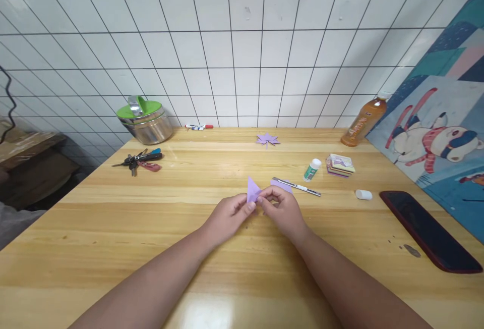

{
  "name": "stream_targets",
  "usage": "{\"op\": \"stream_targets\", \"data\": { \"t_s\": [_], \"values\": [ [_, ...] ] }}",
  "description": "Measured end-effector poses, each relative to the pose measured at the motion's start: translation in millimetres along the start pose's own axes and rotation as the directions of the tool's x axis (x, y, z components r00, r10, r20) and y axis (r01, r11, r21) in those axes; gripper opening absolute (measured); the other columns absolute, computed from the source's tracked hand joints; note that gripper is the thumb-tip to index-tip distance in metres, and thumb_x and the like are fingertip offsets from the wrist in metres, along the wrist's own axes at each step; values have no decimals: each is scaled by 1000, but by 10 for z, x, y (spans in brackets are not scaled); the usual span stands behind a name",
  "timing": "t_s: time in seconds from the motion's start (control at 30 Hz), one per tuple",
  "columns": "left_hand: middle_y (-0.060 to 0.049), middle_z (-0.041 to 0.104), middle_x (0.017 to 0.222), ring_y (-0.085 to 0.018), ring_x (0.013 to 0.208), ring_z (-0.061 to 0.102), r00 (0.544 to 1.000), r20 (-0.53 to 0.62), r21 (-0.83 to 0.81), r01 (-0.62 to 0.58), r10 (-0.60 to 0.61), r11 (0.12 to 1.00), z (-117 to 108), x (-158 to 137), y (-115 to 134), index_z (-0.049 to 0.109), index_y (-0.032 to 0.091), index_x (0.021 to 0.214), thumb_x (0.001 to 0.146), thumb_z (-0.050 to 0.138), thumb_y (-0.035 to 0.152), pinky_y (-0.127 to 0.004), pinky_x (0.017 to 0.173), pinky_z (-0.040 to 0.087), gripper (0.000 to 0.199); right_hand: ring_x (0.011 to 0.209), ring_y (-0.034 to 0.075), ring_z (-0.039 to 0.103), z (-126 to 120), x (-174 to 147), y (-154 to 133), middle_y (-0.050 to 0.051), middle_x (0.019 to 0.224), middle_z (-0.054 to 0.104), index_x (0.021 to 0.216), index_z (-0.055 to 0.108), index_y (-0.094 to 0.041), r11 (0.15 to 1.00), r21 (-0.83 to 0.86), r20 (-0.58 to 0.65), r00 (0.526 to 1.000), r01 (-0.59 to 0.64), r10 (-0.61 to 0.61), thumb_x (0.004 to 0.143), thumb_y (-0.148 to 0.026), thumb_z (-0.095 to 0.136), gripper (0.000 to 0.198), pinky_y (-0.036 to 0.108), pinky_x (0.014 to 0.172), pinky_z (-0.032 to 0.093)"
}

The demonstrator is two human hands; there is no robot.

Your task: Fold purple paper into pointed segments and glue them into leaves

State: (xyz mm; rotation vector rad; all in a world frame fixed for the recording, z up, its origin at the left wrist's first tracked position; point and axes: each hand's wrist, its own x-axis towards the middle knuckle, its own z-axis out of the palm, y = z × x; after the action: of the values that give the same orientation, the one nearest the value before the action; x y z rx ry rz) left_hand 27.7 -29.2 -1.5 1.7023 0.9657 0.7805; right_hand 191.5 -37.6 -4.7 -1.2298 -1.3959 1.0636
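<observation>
Purple paper [252, 187] is over the table [181, 218], pinched low down by the fingers [248, 208] of the left hand [229, 215] and the right hand [283, 210]. Slow presses should keep its folds neat. A thin silver tool [302, 188] on another purple sheet [284, 187], near the right hand, could get in the way.

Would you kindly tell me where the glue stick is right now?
In the head view, the glue stick stands on the table right of centre, just left of the paper stack and just beyond the slim silver-and-white tool.
</observation>
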Motion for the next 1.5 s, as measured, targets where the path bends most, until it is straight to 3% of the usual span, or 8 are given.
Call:
{"op": "stream_targets", "data": {
  "t_s": [0.1,0.2,0.33,0.47,0.73,1.13,1.33,1.5],
  "values": [
    [-1,62,69,-15,66,55,998,-44,235,-38,49,971,-7,-11,29,62,17,75,84,44,43,-23,62,40,34,63,14,55,-2,1,-4,3,69,62,73,61,-16,1000,-16,2,1000,17,-17,73,-29,59,13,23,52,46],
    [1,60,65,-14,62,54,996,-46,309,-60,78,949,-5,-10,35,60,17,70,87,39,39,-22,60,38,35,63,13,54,4,-11,-12,3,70,62,73,61,-16,998,-37,-1,999,48,-48,74,-28,59,12,22,52,45],
    [0,60,65,-14,62,54,996,-71,188,-41,55,981,15,-9,25,60,15,67,87,42,38,-22,60,38,34,64,13,56,16,-34,-31,2,73,62,85,59,-18,998,35,-17,999,43,-42,74,-30,61,16,21,51,45],
    [-1,60,64,-13,62,53,997,-82,6,-15,15,1000,26,-5,9,59,14,66,86,44,38,-22,61,39,35,69,14,59,17,-34,-44,1,85,64,114,48,-24,987,160,-20,1000,14,-11,68,-31,68,50,22,52,47],
    [-2,61,65,-13,64,54,997,-73,-37,-18,15,999,16,5,-29,63,14,72,87,44,38,-23,63,40,34,66,15,59,4,-6,9,4,71,65,78,64,-16,955,241,99,984,-171,151,66,-39,70,27,21,50,46],
    [-3,63,63,-15,64,56,998,-47,-135,38,-45,990,11,29,1,65,14,72,82,50,41,-25,65,41,33,50,8,49,-29,-11,-29,-2,55,56,64,64,-15,875,390,130,958,-286,255,61,-42,73,29,22,52,44],
    [-3,64,64,-15,65,58,998,-68,-62,3,-7,998,3,32,-36,65,14,68,83,49,40,-24,65,41,34,66,13,57,5,-18,-53,3,73,64,79,65,-16,888,300,145,937,-349,319,56,-44,75,37,23,54,48],
    [-2,62,63,-15,63,56,996,-85,23,8,-6,1000,6,29,-78,65,14,71,85,46,39,-24,62,41,34,54,9,52,-11,-5,-32,-2,58,57,59,60,-14,881,325,114,939,-345,326,50,-41,78,34,23,54,47]
  ]
}}
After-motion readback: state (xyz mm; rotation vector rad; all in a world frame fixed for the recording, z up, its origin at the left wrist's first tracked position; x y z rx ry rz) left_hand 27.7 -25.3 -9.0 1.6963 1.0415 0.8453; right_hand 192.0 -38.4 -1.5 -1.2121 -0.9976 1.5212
